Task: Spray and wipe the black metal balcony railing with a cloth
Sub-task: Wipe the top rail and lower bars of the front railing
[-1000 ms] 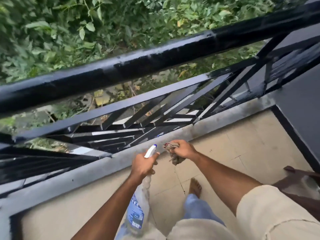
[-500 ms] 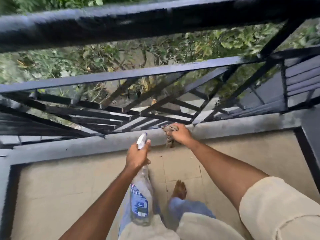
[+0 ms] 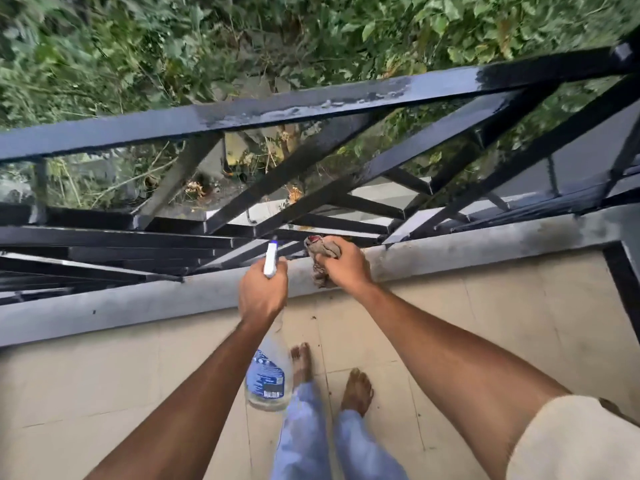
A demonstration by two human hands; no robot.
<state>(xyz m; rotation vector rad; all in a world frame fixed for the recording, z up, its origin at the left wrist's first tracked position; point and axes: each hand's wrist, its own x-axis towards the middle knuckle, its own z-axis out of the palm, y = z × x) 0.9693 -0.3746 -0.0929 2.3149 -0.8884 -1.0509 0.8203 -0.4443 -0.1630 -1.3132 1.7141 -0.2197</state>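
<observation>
Left hand: your left hand (image 3: 263,292) is wrapped round the neck of the spray bottle (image 3: 265,375), which hangs below the fist with its white nozzle poking up toward the low bars. Trigger finger: cannot tell.
Right hand: your right hand (image 3: 344,268) is closed on a bunched grey cloth (image 3: 322,252); part of it trails below the fist.
Contact: the cloth sits at the foot of the railing, where the lowest bars meet the grey kerb (image 3: 138,301). Whether it touches bar or kerb cannot be told.
Hands: just beside each other, not touching.
Railing: the black metal railing (image 3: 311,105) crosses the whole view. Its top rail carries wet, pale streaks; diagonal bars run down from it to the kerb.
Beyond: green foliage (image 3: 138,46) outside the bars.
Floor: beige tiles (image 3: 485,323) inside the kerb.
Step, judged: wiping low on the railing, bottle held ready.
Progress, judged: top rail looks wetted; the diagonals give no clear sign either way.
Next move, judged: aim the nozzle at a bar rather than through a gap, then draw the cloth along that bar's length, gripping firmly so nothing drops outside.
</observation>
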